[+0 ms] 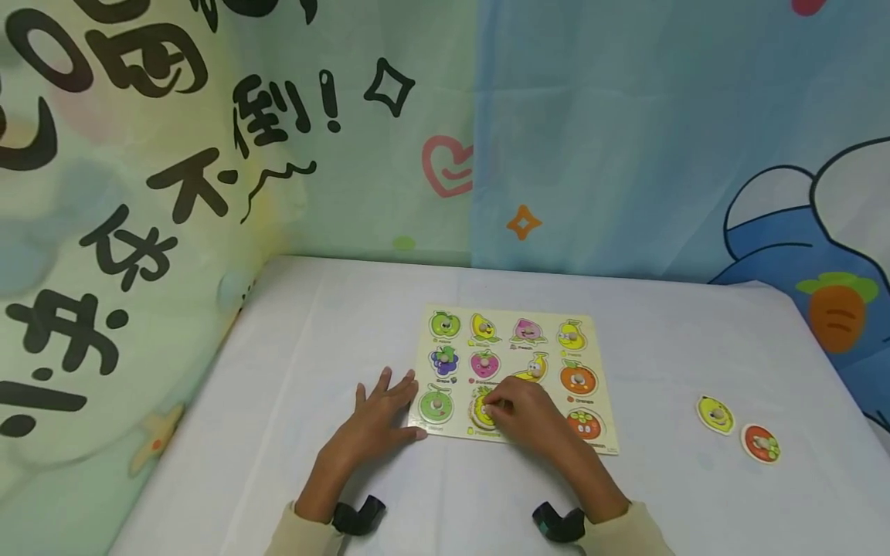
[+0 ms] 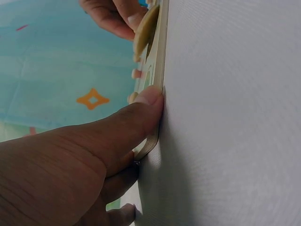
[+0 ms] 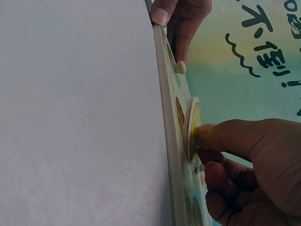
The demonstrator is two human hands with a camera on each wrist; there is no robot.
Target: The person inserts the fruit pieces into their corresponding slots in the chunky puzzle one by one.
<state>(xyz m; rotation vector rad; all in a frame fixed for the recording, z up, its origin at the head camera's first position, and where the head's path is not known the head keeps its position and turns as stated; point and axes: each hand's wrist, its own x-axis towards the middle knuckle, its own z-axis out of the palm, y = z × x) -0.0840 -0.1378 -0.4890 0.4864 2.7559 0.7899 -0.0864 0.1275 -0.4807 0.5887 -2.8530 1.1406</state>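
A pale wooden knob puzzle board (image 1: 459,428) with fruit pieces lies on the white table. My right hand (image 1: 531,417) pinches the knob of the yellow pineapple piece (image 1: 478,411) between thumb and fingertips. In the right wrist view, this piece (image 3: 193,125) stands tilted over the board, with a brown recess showing beside it. My left hand (image 1: 375,421) spreads its fingers at the board's left side, and its thumb (image 2: 148,96) presses the near corner. Left of the pineapple sits a round green melon piece (image 1: 436,405). The right hand hides part of the bottom row.
Off the board to the right lie a yellow lemon piece (image 1: 715,415) and a red tomato-like piece (image 1: 761,444). Apple (image 1: 445,324), grape (image 1: 443,361) and orange (image 1: 579,378) pieces sit on the board. A printed curtain (image 1: 591,154) hangs behind the table.
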